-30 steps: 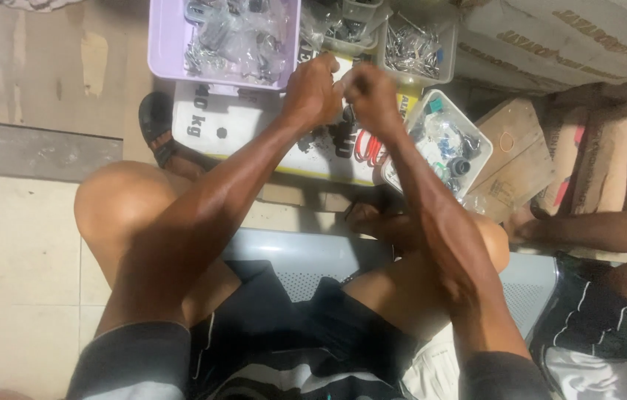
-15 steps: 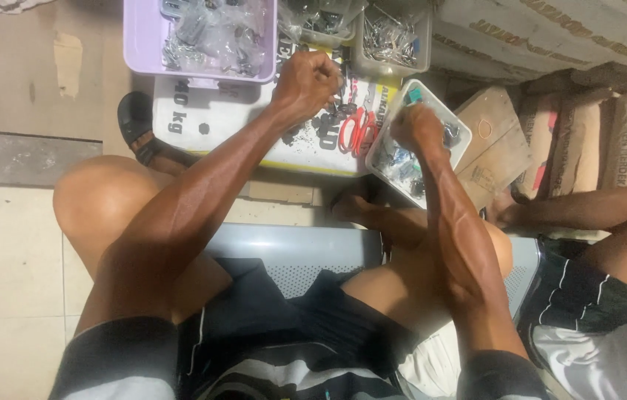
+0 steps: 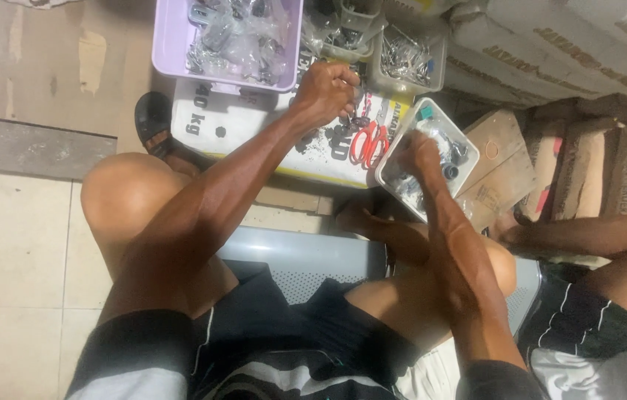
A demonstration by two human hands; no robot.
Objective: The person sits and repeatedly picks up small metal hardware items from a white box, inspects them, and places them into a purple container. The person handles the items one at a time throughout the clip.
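- A lilac tray sat in the upper left of the frame, heaped with small metal parts in clear bags, probably kept within arm's reach of the seated person
- Below it a white printed sack lay flat over the floor as a work mat, likely to catch loose pieces; a dark sandal rested at its left edge
- The left hand, upper centre, was curled nearly closed with its fingertips pinched on a small dark metal piece; the piece was too small to tell its kind
- That piece hung just above the sack, directly over red-handled scissors lying on the mat between the two hands
- Two small clear tubs of metal bits stood along the top edge, right of the lilac tray
- The right hand, just right of centre, dipped into a white tub tilted toward the person, its fingers bent down among small dark and blue parts; whether it gripped one I could not tell
- The tub's tilt seemingly made picking easier, and it lay near the left hand's pinched piece, just across the scissors
- Cardboard boxes were stacked at the right, and another person's arm reached in below them
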